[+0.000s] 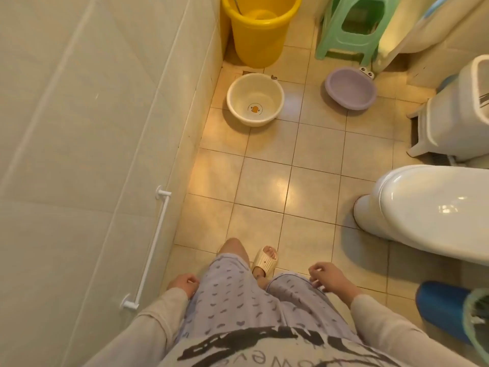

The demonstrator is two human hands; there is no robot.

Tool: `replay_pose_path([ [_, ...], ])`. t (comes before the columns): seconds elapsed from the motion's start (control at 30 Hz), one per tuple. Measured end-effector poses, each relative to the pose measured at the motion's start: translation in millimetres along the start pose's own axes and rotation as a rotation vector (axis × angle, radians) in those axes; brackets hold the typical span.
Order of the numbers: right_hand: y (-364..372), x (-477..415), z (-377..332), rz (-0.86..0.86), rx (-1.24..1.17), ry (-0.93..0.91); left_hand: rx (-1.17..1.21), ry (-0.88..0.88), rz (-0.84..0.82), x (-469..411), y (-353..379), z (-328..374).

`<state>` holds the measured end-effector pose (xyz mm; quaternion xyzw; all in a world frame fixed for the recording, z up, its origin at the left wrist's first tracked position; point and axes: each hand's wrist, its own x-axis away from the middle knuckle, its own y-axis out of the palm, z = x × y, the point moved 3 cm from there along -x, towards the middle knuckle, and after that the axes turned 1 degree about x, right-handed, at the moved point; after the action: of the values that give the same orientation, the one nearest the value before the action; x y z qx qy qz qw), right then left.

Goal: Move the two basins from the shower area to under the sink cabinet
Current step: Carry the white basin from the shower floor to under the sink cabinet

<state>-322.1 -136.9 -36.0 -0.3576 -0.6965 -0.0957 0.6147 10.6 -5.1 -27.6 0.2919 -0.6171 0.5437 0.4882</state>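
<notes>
Two basins rest on the tiled floor at the far end of the room. The cream basin [255, 99] with a small duck mark inside sits near the left wall. The purple basin [350, 88] lies to its right, by the green stool. Both look empty. My left hand [184, 283] hangs low beside my left thigh with fingers loosely curled and nothing in it. My right hand [329, 278] hangs by my right thigh, also loosely curled and holding nothing. Both hands are far from the basins.
A yellow bucket [258, 30] stands behind the cream basin and a green stool [352, 30] behind the purple one. A white bin [460, 109] and the toilet [434, 207] line the right side. A white rail [153, 245] is on the left wall. A blue object [440, 308] lies lower right.
</notes>
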Motion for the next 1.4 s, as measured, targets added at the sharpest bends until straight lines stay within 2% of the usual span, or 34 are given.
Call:
replay_pose_path([
  [0.23, -46, -17, -79, 0.053, -0.037, -0.185, 0.121, -0.103, 0.035, -9, -5, -6],
  [0.4, -68, -33, -125, 0.044, -0.091, -0.229, 0.121, -0.112, 0.048, -28, -29, 29],
  [0.57, -90, -54, -159, 0.038, -0.133, -0.179, 0.084, -0.055, 0.04, -57, -70, 114],
  [0.83, -130, -88, -209, 0.094, -0.234, -0.06, 0.03, 0.156, -0.064, -79, -141, 292],
  [1.03, -155, -102, -226, 0.155, -0.307, 0.039, 0.115, 0.308, -0.086, -81, -185, 391],
  [1.23, -187, -122, -263, 0.123, -0.279, 0.08, 0.139, 0.232, -0.08, -104, -208, 416],
  [1.4, -230, -153, -322, 0.082, -0.186, 0.03, 0.188, 0.094, -0.038, -124, -211, 413],
])
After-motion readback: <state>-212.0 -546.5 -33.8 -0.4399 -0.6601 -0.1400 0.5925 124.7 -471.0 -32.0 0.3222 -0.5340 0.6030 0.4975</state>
